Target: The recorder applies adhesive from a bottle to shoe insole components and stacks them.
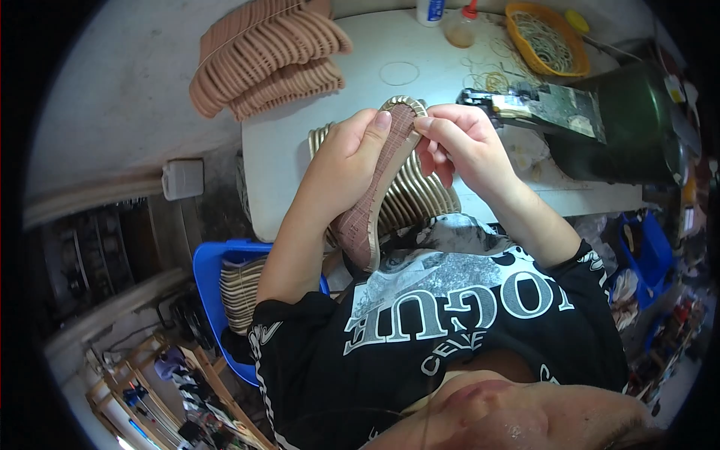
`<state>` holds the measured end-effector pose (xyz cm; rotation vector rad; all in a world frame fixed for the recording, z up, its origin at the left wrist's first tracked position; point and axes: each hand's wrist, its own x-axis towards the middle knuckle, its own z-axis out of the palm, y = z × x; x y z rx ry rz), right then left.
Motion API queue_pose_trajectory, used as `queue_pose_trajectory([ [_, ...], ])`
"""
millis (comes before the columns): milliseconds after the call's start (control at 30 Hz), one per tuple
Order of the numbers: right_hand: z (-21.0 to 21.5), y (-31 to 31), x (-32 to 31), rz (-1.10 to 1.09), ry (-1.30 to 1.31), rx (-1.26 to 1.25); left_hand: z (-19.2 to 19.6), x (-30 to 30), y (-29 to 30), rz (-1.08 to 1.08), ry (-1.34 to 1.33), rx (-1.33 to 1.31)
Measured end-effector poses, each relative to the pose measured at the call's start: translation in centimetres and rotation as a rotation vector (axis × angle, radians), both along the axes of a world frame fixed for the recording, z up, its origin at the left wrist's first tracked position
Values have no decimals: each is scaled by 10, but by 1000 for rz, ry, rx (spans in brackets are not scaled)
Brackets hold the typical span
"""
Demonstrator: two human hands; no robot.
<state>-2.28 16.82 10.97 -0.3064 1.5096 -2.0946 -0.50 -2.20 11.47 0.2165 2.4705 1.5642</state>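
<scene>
White counter (375,49): two bottles (460,34) and one yellow basket (520,40) stand near its far edge; left fingers (376,131) and right fingers (448,132) grip one brown shoe sole (385,166) over the counter's near edge.

Large pale capitals (458,304) stand upside down across the front of the black shirt (555,345), smaller white letters (452,352) arch near its neckline, and print on the white-and-blue bottle (430,12) on the surface (360,71) is too small to read.
</scene>
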Motion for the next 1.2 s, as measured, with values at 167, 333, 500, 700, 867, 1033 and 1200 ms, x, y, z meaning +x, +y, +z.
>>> queue_pose_trajectory([
  [167, -3, -26, 12, 113, -8, -162, 3, 28, -15, 140, -153, 346],
  [333, 6, -37, 20, 183, 55, -104, -16, 40, -25, 194, -187, 472],
  [500, 3, -49, 20, 138, 1, 116, -17, 47, -36, 214, 60, 133],
  [700, -21, -73, 18, 210, 35, 326, -34, 90, -62, 191, 44, -227],
  [867, -54, -105, 10, 431, 175, 376, -43, 124, -104, 268, 44, -291],
  [1033, -84, -127, -21, 273, 1248, 802, -52, 131, -134, 483, -97, -314],
  [1200, -91, -140, -23, 515, 1226, 1100, -80, 131, -135, 382, -47, -10],
])
